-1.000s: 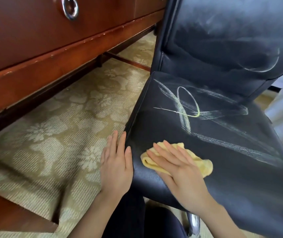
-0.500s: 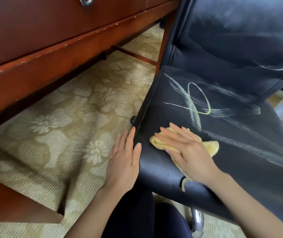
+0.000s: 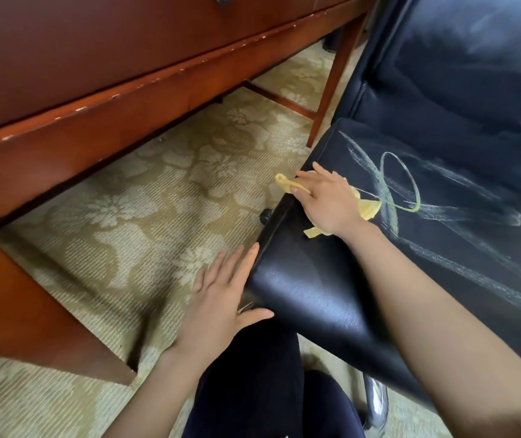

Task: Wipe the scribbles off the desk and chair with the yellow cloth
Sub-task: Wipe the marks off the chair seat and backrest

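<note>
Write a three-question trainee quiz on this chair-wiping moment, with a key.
1. True or false: the right hand presses the yellow cloth onto the chair seat.
2. The left hand rests: A) on the yellow cloth, B) against the seat's side edge, C) on the right hand.
3. Fill in: in the picture, the scribbles lie mostly to the ___ of the cloth.

Key: 1 true; 2 B; 3 right.
</note>
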`<state>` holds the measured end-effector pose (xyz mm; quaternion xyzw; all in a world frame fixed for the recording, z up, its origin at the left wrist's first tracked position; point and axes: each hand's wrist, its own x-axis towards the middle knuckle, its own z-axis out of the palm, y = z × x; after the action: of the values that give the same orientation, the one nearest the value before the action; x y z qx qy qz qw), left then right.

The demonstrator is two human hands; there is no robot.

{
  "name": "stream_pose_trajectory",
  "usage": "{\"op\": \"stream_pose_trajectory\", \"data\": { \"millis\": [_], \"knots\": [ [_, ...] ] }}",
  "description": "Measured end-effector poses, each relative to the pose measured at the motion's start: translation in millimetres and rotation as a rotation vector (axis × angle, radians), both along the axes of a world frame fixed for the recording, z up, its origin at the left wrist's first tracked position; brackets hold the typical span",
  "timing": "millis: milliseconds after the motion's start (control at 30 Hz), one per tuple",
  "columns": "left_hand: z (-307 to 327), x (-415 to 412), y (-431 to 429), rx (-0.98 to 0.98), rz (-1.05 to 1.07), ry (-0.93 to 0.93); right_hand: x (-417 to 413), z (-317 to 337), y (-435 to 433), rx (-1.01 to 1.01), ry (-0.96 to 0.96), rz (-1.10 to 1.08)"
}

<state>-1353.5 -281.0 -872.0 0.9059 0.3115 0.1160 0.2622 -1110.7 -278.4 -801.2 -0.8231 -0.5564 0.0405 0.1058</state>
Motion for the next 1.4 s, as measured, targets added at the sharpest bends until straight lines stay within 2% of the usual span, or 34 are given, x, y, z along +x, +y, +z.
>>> {"op": "stream_pose_trajectory", "data": {
  "millis": [300,433,567,667,767,867,1000,1133,1300,1400],
  "knots": [
    [2.7,6.0,2.2,0.062,0.191,-0.028,-55.9,-7.3,-38.3,0.070,-0.061,0.272],
    [-1.8,2.7,-2.9,0.094,0.257,-0.006,-83.1,-16.5,-61.2,0.069,-0.240,0.409],
    [-1.8,-11.0,1.6,0.057,0.195,-0.011,-96.4,-36.5,-95.6,0.102,-0.471,0.460],
    [4.5,-19.3,12.7,0.073,0.111,0.011,-97.9,-54.3,-126.8,0.184,-0.571,0.456],
    [21.0,-8.6,14.0,0.102,0.051,-0.084,-94.9,-71.6,-167.9,0.181,-0.661,0.438],
    [36.8,12.7,6.3,0.053,-0.026,-0.160,-82.8,-74.1,-206.1,0.119,-0.714,0.363],
    [42.2,40.8,-2.2,0.030,-0.100,-0.127,-63.9,-63.2,-240.7,0.083,-0.666,0.223],
    [34.5,54.8,-3.9,0.000,-0.023,0.018,-54.9,-51.8,-248.9,0.092,-0.586,0.154],
    [34.9,48.0,2.5,-0.012,-0.035,0.027,-44.3,-35.8,-225.7,0.213,-0.386,0.074],
    [43.0,50.5,15.8,-0.096,-0.088,0.006,-30.2,-23.7,-194.5,0.204,-0.268,0.025]
  ]
}}
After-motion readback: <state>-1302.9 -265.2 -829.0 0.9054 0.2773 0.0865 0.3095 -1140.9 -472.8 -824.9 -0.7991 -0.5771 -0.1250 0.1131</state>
